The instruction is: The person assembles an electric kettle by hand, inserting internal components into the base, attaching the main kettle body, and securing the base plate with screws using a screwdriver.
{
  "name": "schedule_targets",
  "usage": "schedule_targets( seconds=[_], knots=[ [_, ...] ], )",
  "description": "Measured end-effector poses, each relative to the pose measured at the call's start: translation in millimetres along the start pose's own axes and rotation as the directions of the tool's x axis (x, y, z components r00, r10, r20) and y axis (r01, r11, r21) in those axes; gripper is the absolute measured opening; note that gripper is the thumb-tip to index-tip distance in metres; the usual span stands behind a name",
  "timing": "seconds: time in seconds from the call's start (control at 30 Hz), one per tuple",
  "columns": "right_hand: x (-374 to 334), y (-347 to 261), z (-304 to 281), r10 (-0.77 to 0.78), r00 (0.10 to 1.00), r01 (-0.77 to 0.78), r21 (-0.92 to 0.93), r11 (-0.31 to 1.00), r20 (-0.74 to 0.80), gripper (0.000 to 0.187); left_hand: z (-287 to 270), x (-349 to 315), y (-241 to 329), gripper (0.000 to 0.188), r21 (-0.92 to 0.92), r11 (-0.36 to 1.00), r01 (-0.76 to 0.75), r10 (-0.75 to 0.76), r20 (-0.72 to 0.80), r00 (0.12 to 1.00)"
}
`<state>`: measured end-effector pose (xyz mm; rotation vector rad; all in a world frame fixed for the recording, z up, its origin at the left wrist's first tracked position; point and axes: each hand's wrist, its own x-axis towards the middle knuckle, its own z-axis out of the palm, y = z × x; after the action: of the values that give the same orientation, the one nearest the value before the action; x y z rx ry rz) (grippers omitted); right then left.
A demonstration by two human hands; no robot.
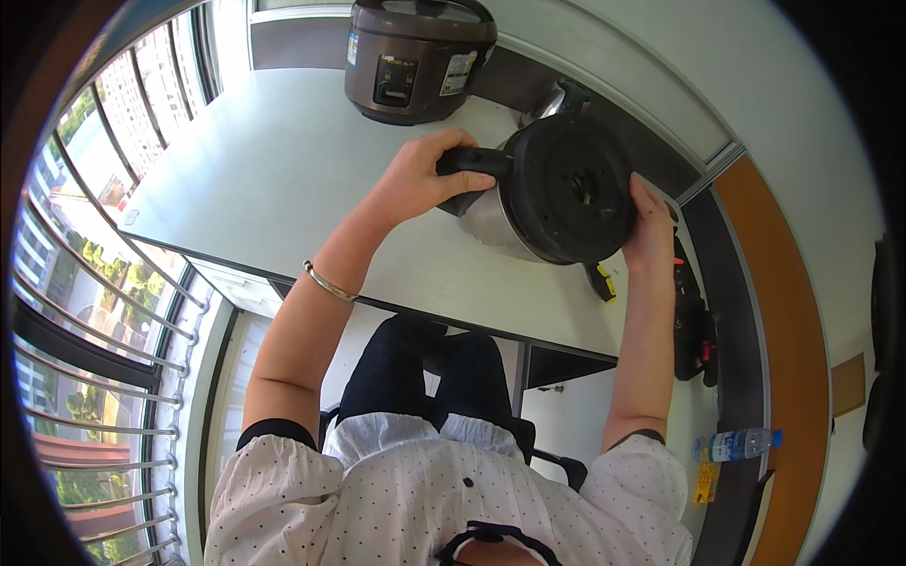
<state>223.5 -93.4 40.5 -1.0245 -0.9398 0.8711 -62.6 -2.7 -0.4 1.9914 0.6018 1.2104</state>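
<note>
I hold an electric kettle with a steel body (489,224) over the desk, tilted so that its round black base (557,184) faces up toward me. A socket hole shows in the middle of the base. My left hand (420,179) is wrapped round the black handle (477,162), thumb along it. On the other side, my right hand (649,226) presses against the rim of the base, its fingers partly hidden. The kettle's lid and spout cannot be made out. A yellow and black object (601,281) shows just below the base, partly covered by it.
A brown rice cooker (420,66) stands at the back of the white desk (255,160). Behind the kettle is a shiny steel item (545,102), mostly hidden. To the right are black tool-like items (694,321) and a water bottle (741,444). A barred window (104,311) is left.
</note>
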Motion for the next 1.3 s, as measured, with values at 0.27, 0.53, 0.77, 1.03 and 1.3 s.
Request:
schedule_targets(
  seconds=[0.27, 0.53, 0.77, 1.03, 1.3],
  knots=[
    [-10, 12, 22, -0.113, 0.976, 0.076, -0.197, 0.977, -0.184, 0.042, 1, 0, 1, 0.043, -0.022, 0.999, 0.030, -0.031, -0.040, 0.999],
    [-2, 30, 20, -0.351, 0.926, 0.237, -0.505, 0.830, -0.142, 0.037, -4, 0, 9, 0.045, 0.036, 0.992, 0.125, -0.125, -0.007, 0.992],
    [5, 42, 11, -0.476, 0.878, 0.355, -0.615, 0.704, -0.038, 0.035, -2, -2, 8, 0.044, -0.012, 0.986, 0.167, -0.167, -0.034, 0.985],
    [-18, 32, 35, -0.257, 0.966, 0.234, -0.314, 0.920, -0.031, 0.045, -5, -7, 1, 0.041, -0.106, 0.980, 0.168, -0.170, -0.008, 0.985],
    [-37, 34, 41, -0.264, 0.964, 0.248, -0.246, 0.937, -0.035, 0.047, -12, -19, 6, 0.051, 0.061, 0.983, 0.174, -0.177, 0.047, 0.983]
  ],
)
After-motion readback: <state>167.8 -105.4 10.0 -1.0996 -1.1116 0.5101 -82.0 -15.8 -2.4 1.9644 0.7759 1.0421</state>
